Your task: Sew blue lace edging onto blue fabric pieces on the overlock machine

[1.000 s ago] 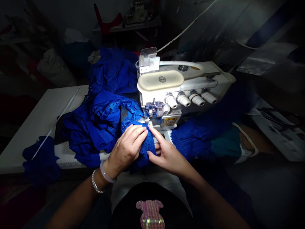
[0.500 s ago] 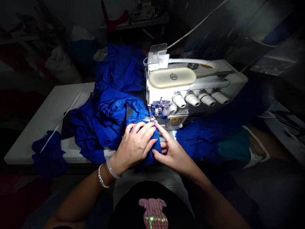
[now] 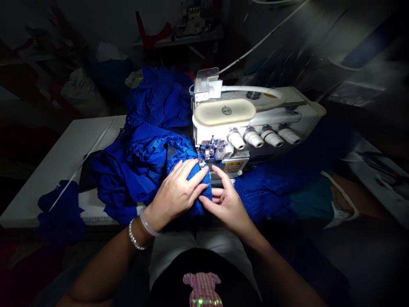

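Observation:
A white overlock sewing machine stands on the white table. Blue lace fabric is heaped to its left and runs under the presser foot. My left hand lies flat on the fabric just in front of the foot, fingers stretched out and pressing down. My right hand is beside it on the right; its thumb and fingers pinch the fabric's edge, with the forefinger pointing toward the foot. Bracelets circle my left wrist.
More blue fabric lies right of the machine, and a blue scrap hangs at the table's left front edge. Several thread knobs stick out of the machine front. A white strip crosses the table. Dark clutter and another machine stand behind.
Both hands have slid forward with the fabric, closer to the presser foot. The camera view has shifted slightly.

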`<state>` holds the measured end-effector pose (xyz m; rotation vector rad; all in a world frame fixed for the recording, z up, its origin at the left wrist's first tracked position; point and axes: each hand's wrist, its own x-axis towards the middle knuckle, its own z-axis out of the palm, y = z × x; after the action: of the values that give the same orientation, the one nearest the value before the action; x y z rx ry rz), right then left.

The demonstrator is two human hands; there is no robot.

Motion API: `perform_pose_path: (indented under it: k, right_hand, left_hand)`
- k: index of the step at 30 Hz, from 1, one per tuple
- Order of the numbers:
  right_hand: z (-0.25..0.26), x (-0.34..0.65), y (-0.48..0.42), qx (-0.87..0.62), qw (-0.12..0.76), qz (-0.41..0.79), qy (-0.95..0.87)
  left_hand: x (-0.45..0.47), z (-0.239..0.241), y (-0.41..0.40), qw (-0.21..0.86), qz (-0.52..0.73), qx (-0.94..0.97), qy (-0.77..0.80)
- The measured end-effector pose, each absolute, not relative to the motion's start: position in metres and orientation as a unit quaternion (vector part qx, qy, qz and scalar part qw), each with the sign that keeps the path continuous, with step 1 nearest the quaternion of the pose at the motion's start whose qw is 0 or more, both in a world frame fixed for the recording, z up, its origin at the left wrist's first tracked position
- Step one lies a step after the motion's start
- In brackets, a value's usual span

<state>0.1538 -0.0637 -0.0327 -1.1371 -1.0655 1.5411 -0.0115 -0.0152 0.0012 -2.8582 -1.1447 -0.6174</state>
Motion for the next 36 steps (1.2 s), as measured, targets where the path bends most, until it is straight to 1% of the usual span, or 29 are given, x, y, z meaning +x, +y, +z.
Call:
perform_pose_path:
  k: [2, 4, 6, 7, 9, 11, 14, 17, 19, 23, 26, 28, 31, 36]
  right_hand:
    - [-0.037, 0.148, -0.079, -0.465, 0.474, 0.634, -0.396]
    - [-0.044, 0.145, -0.1, -0.46, 0.462, 0.653, -0.384]
    - [-0.056, 0.145, -0.12, -0.442, 0.412, 0.668, -0.434]
    - [-0.064, 0.146, -0.129, -0.431, 0.376, 0.656, -0.493]
    - [-0.084, 0.151, -0.142, -0.404, 0.3, 0.59, -0.631]
    - [-0.108, 0.16, -0.15, -0.379, 0.257, 0.521, -0.72]
    - [-0.136, 0.179, -0.159, -0.378, 0.249, 0.489, -0.746]
    - [-0.142, 0.202, -0.165, -0.385, 0.219, 0.408, -0.798]
    - [-0.134, 0.214, -0.167, -0.395, 0.213, 0.406, -0.796]
    - [-0.113, 0.223, -0.168, -0.461, 0.274, 0.5, -0.68]
    - [-0.101, 0.22, -0.166, -0.477, 0.317, 0.501, -0.649]
    - [-0.093, 0.217, -0.164, -0.447, 0.359, 0.475, -0.668]
    - [-0.077, 0.213, -0.153, -0.437, 0.421, 0.418, -0.677]
    - [-0.062, 0.199, -0.101, -0.588, 0.501, 0.23, -0.592]
  left_hand:
    - [-0.017, 0.002, -0.005, -0.017, -0.202, -0.918, -0.34]
    - [-0.025, 0.003, 0.006, -0.052, -0.223, -0.923, -0.31]
    - [-0.034, 0.005, 0.016, -0.07, -0.277, -0.914, -0.289]
    - [-0.039, 0.006, 0.018, -0.068, -0.306, -0.908, -0.279]
    - [-0.046, 0.009, 0.017, -0.069, -0.326, -0.907, -0.257]
    - [-0.052, 0.01, 0.009, -0.089, -0.284, -0.925, -0.236]
    - [-0.058, 0.008, -0.001, -0.11, -0.184, -0.948, -0.235]
    - [-0.064, 0.002, 0.0, -0.092, -0.137, -0.958, -0.235]
    - [-0.067, -0.002, 0.006, -0.074, -0.142, -0.96, -0.231]
    - [-0.065, -0.009, 0.012, -0.016, -0.153, -0.961, -0.228]
    - [-0.055, -0.012, 0.003, 0.043, -0.19, -0.95, -0.242]
    - [-0.045, -0.015, -0.008, 0.069, -0.24, -0.939, -0.237]
    - [-0.031, -0.021, -0.023, 0.058, -0.287, -0.932, -0.214]
    - [-0.024, -0.025, -0.03, 0.046, -0.277, -0.91, -0.304]
